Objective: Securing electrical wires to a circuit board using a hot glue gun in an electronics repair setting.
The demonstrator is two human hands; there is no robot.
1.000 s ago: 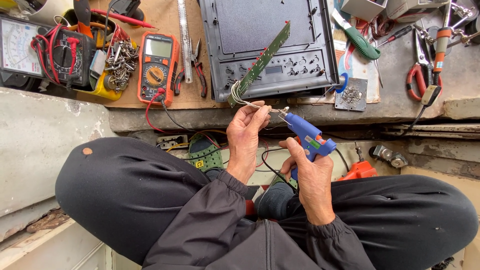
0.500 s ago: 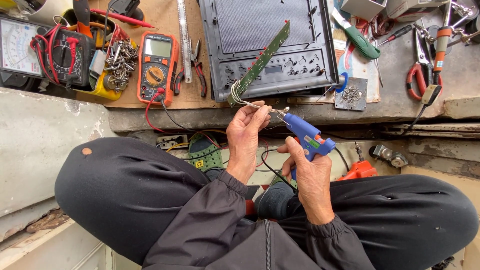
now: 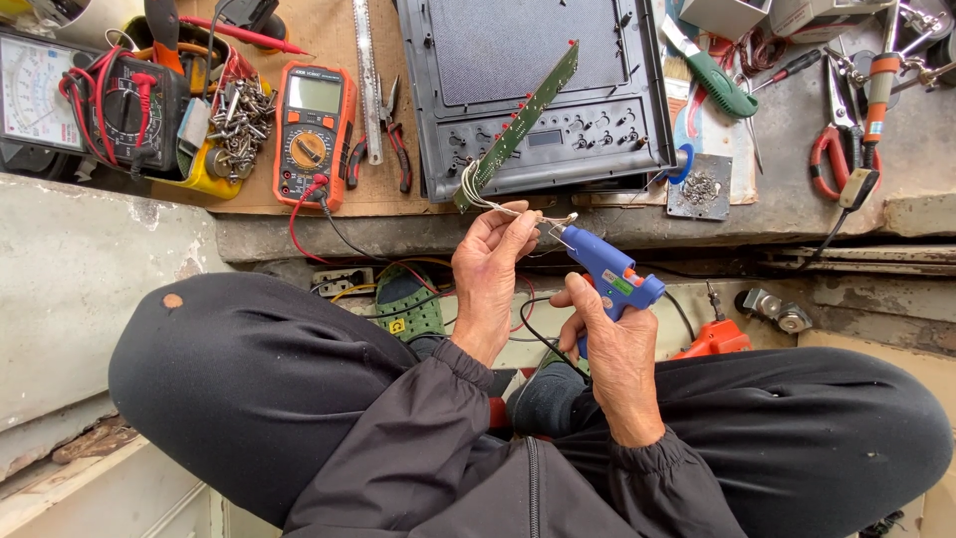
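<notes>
Grey panel housing (image 3: 538,90) lies on the surface (image 3: 797,199), its green circuit board (image 3: 518,128) propped aslant. Left hand (image 3: 488,274) pinches the board's white wires (image 3: 488,199); right hand (image 3: 612,349) is clenched round the blue glue gun (image 3: 607,274), nozzle at the pinch. Advice: keep fingertips (image 3: 518,224) behind the nozzle, wires taut.

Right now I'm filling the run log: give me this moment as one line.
left hand: pinching white wires of green circuit board | right hand: holding blue glue gun, nozzle at wires | grey panel behind
</notes>
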